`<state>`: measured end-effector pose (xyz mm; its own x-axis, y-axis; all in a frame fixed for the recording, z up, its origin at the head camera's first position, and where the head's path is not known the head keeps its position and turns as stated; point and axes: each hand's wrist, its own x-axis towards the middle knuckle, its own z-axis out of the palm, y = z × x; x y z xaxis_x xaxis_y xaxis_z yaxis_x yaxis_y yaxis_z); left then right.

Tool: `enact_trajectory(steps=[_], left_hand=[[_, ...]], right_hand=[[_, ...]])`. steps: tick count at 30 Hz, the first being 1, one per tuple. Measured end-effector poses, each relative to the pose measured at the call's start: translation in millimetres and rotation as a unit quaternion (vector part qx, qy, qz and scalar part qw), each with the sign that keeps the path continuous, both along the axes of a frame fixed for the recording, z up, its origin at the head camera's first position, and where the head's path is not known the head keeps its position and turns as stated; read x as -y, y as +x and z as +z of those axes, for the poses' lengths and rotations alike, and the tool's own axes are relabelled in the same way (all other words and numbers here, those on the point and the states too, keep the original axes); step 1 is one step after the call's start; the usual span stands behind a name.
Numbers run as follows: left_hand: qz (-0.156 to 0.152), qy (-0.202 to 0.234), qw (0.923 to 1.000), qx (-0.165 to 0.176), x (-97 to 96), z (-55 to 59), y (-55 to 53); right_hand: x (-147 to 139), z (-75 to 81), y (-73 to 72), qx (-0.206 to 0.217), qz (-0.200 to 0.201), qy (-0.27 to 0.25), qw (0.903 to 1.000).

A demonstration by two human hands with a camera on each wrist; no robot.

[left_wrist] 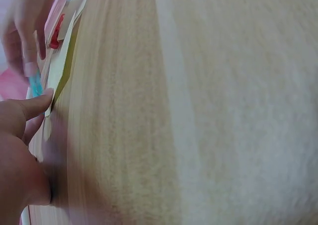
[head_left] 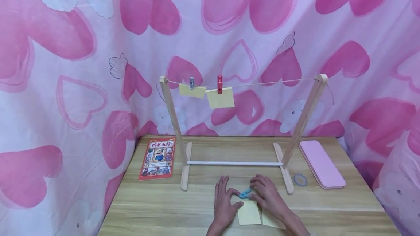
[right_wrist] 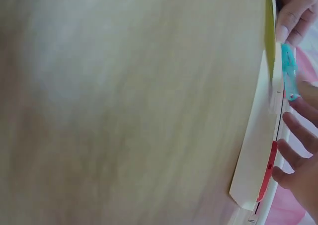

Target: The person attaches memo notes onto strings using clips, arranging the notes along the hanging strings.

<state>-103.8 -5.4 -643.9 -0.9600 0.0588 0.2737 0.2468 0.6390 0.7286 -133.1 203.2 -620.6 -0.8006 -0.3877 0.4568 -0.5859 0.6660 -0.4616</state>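
Observation:
A light-blue clothespin [head_left: 245,193] is pinched between the thumb and fingers of my right hand [head_left: 269,196]. My left hand [head_left: 225,204] pinches the upper left corner of a pale yellow paper note [head_left: 249,214], thumb on top. The clothespin's tip is right at the note's upper edge, near my left fingertips. A second yellow note [head_left: 272,220] lies to the right, partly hidden under my right wrist. In the right wrist view a red clothespin [right_wrist: 269,170] lies beside that second note, below my right fingers.
A wooden frame [head_left: 303,123] holds a string [head_left: 269,83], where a grey clothespin [head_left: 191,83] and a red one [head_left: 220,84] hang notes. A red booklet [head_left: 157,158] lies left, a pink case [head_left: 322,164] and a clear ring [head_left: 300,180] right.

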Motion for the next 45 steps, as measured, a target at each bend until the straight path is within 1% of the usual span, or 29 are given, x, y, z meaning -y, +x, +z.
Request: enact_trajectory(steps=[4,6,7,8,9,11,12,14,15,16,18,21,24,26,28,29,30,32,34,36,37,39,41,43,45], left_hand=[[-0.001,-0.003,0.9995,-0.032,0.5,0.2,0.2],[-0.002,-0.006,0.999,-0.044,1.0,0.3,0.2],[-0.003,-0.005,0.9988,-0.048,1.2,0.1,0.3],[-0.005,-0.004,0.9988,-0.048,1.5,0.1,0.5],[-0.007,-0.002,0.9988,-0.048,1.7,0.0,0.5],[-0.012,0.004,0.999,-0.043,2.2,0.2,0.7],[-0.014,0.007,0.9991,-0.039,2.5,0.4,0.7],[-0.017,0.01,0.9994,-0.027,3.1,1.2,0.7],[-0.018,0.005,0.9995,-0.026,3.5,1.6,0.7],[-0.018,0.002,0.9996,-0.023,4.1,2.2,0.8],[-0.019,-0.005,0.9996,-0.019,5.2,2.9,1.1],[-0.019,-0.01,0.9996,-0.02,6.5,3.9,2.2],[-0.017,0.01,0.9995,-0.023,7.0,4.4,3.0],[-0.015,0.031,0.9989,-0.03,7.3,5.2,2.5],[-0.011,0.059,0.9978,-0.028,7.5,7.8,1.5],[-0.009,0.069,0.9971,-0.03,7.6,9.5,0.5],[-0.005,0.083,0.9963,-0.023,7.7,12.2,-0.2],[-0.002,0.109,0.994,-0.005,7.8,20.0,-1.5],[-0.006,0.138,0.9904,0.012,8.5,29.7,-3.7],[-0.011,0.174,0.9839,0.037,9.3,41.8,-7.2],[-0.016,0.193,0.98,0.044,10.2,48.3,-9.2],[-0.018,0.227,0.9724,0.052,12.0,61.3,-13.8],[-0.015,0.251,0.9663,0.054,13.7,75.5,-19.1],[-0.007,0.264,0.9633,0.048,15.2,90.7,-25.6],[0.006,0.273,0.961,0.041,15.5,107.1,-33.3]], right_hand=[[2,3.8,2.2,0.055,-0.011,-0.062,0.9965],[2,4.6,3.3,0.087,-0.016,-0.088,0.9922],[2,5.1,3.8,0.108,-0.016,-0.107,0.9882],[2,5.6,4.5,0.133,-0.017,-0.127,0.9829],[2,6.0,5.0,0.16,-0.018,-0.15,0.9754],[2,8.2,6.3,0.217,-0.014,-0.205,0.9545],[2,9.7,6.6,0.242,-0.015,-0.235,0.9414],[2,12.2,6.6,0.277,-0.023,-0.284,0.9179],[2,13.7,6.4,0.288,-0.027,-0.301,0.9085],[2,15.1,6.0,0.295,-0.03,-0.314,0.9018],[3,17.7,5.4,0.304,-0.042,-0.328,0.8937],[2,21.2,5.7,0.322,-0.054,-0.328,0.8864],[0,24.8,6.6,0.344,-0.063,-0.33,0.877],[-2,28.1,6.8,0.357,-0.067,-0.326,0.8728],[-6,32.7,6.6,0.361,-0.067,-0.324,0.8719],[-8,35.3,5.9,0.359,-0.065,-0.326,0.8724],[-9,38.6,4.8,0.353,-0.064,-0.328,0.8739],[-14,46.3,2.3,0.334,-0.054,-0.331,0.8809],[-18,55.5,-1.6,0.31,-0.043,-0.334,0.8891],[-22,65.5,-6.0,0.288,-0.032,-0.332,0.8976],[-24,71.2,-8.0,0.28,-0.024,-0.327,0.9024],[-26,82.6,-10.7,0.268,-0.015,-0.321,0.9084],[-28,94.4,-13.6,0.256,-0.001,-0.318,0.9129],[-28,108.1,-16.6,0.247,0.008,-0.312,0.9174],[-28,122.9,-19.9,0.24,0.007,-0.3,0.9234]])
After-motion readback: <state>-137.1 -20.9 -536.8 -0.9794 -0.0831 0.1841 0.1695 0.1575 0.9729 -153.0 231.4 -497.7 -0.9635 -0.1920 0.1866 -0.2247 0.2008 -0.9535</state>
